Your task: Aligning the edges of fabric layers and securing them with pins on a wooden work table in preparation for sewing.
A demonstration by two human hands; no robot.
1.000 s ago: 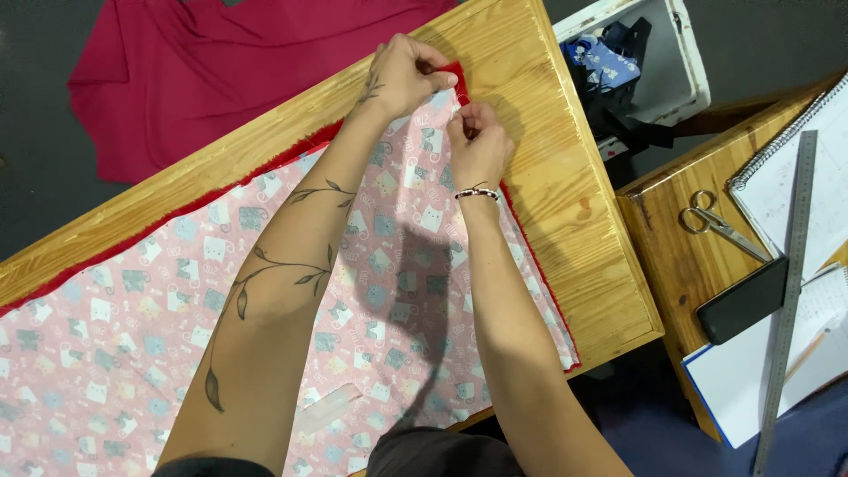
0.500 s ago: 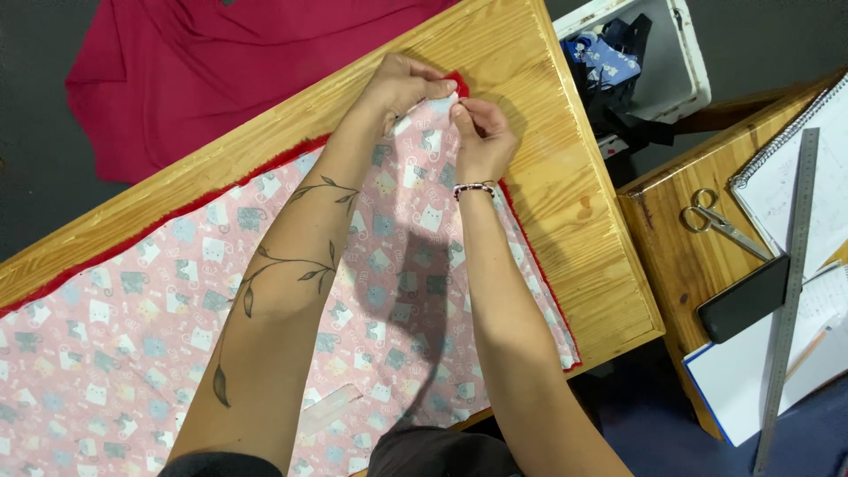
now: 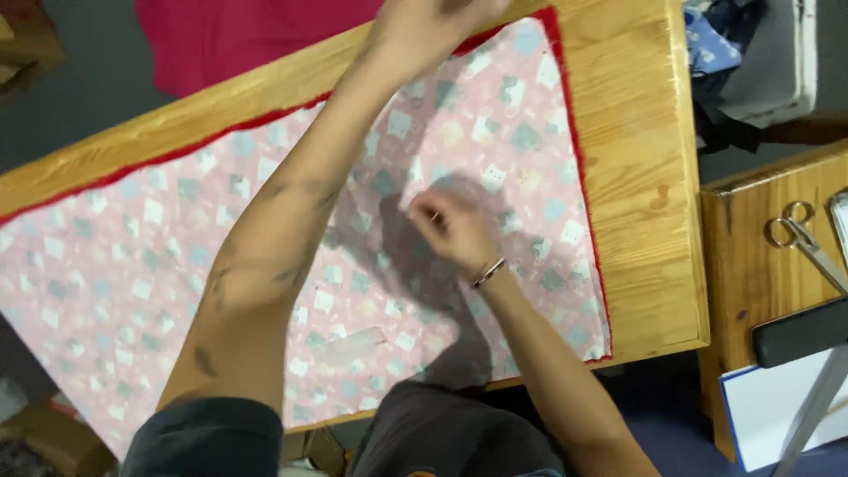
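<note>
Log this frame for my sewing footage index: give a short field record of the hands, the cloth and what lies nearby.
left hand: at the far edge of the fabric, blurred, grip unclear
right hand: over the middle of the fabric, fingertips pinched together; whether they hold anything is too small to tell
patterned fabric: pink, small printed squares, spread flat with a red edge showing around it
table: light wood, under the fabric
red cloth: beyond the table's far side
scissors: on the neighbouring wooden surface to the right
</note>
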